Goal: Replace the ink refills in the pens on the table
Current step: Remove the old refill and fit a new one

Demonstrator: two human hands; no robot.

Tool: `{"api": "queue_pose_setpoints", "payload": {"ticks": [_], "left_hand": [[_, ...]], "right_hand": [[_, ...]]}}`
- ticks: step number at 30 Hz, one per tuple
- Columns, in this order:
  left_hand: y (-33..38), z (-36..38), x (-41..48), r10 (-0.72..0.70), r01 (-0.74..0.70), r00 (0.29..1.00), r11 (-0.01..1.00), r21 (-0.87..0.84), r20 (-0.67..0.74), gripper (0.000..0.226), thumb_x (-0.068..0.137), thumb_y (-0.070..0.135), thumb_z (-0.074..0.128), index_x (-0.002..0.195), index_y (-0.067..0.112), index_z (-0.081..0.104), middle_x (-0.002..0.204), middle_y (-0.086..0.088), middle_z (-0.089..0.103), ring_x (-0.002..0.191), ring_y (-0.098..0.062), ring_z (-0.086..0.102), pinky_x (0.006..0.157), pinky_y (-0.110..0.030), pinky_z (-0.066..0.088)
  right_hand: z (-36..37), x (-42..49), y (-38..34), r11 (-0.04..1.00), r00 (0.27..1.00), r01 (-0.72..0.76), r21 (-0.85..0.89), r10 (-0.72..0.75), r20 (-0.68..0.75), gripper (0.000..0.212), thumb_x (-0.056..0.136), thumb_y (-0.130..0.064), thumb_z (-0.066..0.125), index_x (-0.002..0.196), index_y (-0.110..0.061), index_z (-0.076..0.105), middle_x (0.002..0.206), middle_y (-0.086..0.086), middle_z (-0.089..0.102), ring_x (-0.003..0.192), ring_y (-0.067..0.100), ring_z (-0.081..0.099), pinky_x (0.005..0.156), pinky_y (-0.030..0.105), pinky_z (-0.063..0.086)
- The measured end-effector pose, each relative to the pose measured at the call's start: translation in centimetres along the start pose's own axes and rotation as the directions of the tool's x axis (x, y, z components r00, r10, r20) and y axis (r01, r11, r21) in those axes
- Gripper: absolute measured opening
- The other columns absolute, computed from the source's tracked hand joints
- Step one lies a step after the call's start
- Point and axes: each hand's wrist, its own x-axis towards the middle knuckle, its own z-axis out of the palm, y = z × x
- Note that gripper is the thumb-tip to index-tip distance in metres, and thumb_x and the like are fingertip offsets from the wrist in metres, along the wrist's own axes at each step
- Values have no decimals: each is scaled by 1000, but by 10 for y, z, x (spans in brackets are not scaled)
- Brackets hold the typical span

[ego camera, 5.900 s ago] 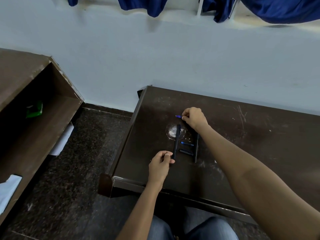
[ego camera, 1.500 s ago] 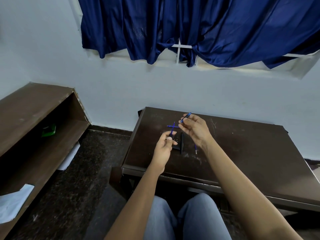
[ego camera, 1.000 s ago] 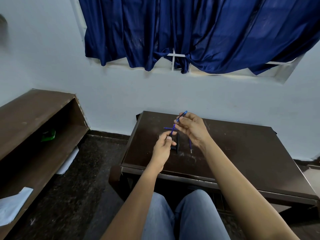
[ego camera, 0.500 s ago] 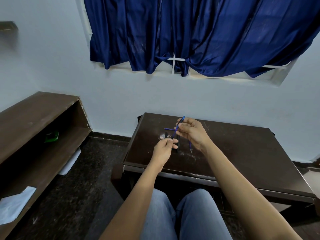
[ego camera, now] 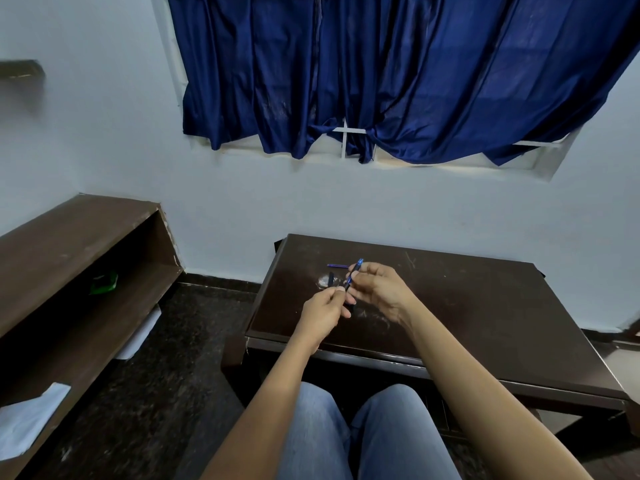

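Both hands meet above the left part of the dark wooden table (ego camera: 485, 323). My right hand (ego camera: 379, 289) pinches a thin blue ink refill (ego camera: 354, 273) that slants up to the right. My left hand (ego camera: 323, 311) pinches its lower end, where a dark pen part shows between the fingertips. A second blue refill (ego camera: 336, 266) lies flat on the table behind the hands. A short black pen piece (ego camera: 331, 279) lies beside a pale round mark on the tabletop. Any parts under the hands are hidden.
A brown open shelf unit (ego camera: 79, 271) stands at the left, with a green object (ego camera: 103, 283) inside and white papers (ego camera: 29, 419) lower down. A blue curtain (ego camera: 398, 74) hangs on the wall behind the table. My knees in jeans are under the table's near edge.
The slanted refill has slid down toward my left hand, so less of it sticks out above my right fingers. The hands are closer together, and the camera has tilted up slightly.
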Motion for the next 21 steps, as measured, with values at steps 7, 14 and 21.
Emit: {"api": "queue_pose_setpoints", "payload": {"ticks": [7, 14, 21], "left_hand": [[-3, -2, -5, 12, -12, 1000, 1000, -4, 8, 32, 98, 26, 43, 81, 21, 69, 71, 7, 63, 59, -6, 48, 55, -22, 39], [-5, 0, -13, -30, 29, 999, 998, -52, -21, 32, 99, 37, 43, 89, 19, 67, 73, 5, 65, 56, -6, 47, 48, -17, 35], [-14, 0, -14, 20, -27, 996, 997, -75, -88, 17, 93, 23, 54, 85, 22, 68, 78, 5, 67, 65, -4, 53, 63, -22, 41]], "right_hand": [[-1, -6, 9, 1000, 999, 18, 25, -17, -42, 17, 92, 4, 52, 92, -8, 63, 85, 5, 66, 72, 9, 66, 78, 25, 56], [1, -12, 14, 1000, 998, 12, 25, -10, -65, 13, 92, 0, 56, 94, -9, 65, 83, 3, 69, 74, 9, 67, 67, 19, 55], [2, -19, 20, 999, 999, 29, 32, -28, -44, 13, 90, 1, 58, 93, -8, 66, 81, 3, 68, 72, 12, 65, 66, 20, 57]]}}
